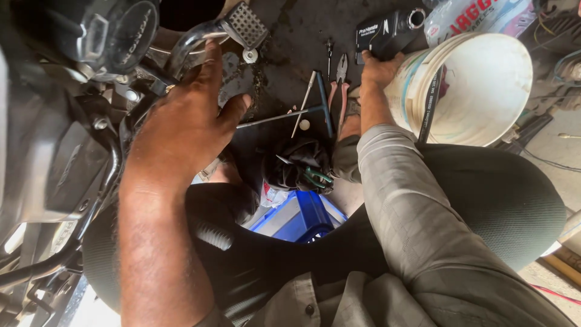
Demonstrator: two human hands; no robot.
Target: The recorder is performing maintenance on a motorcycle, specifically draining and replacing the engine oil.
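Where the oily black floor [290, 36] shows between the knees, loose tools lie scattered: a T-handle wrench [302, 112] with its long shaft running left to right, a pair of red-handled pliers [340, 82] lying top to bottom in the picture with its jaws at the upper end, and a small screwdriver [329, 54] just above them. A dark rag [299, 160] sits below these, beside a blue crate [299, 218]. A white bucket [484, 91] stands at the right, with a black belt [430, 100] draped over its rim.

The right hand [378, 68] is closed around the lower end of a black oil bottle [387, 33], which lies on the floor just beside the bucket. The bottle's long axis runs left to right and slightly upward, its open round neck pointing toward the upper right.

The left hand [187, 121] is open, fingers spread, resting against the motorcycle engine [60, 151] near a curved chrome lever [187, 45] with a studded foot pedal [245, 24]. It grips nothing.
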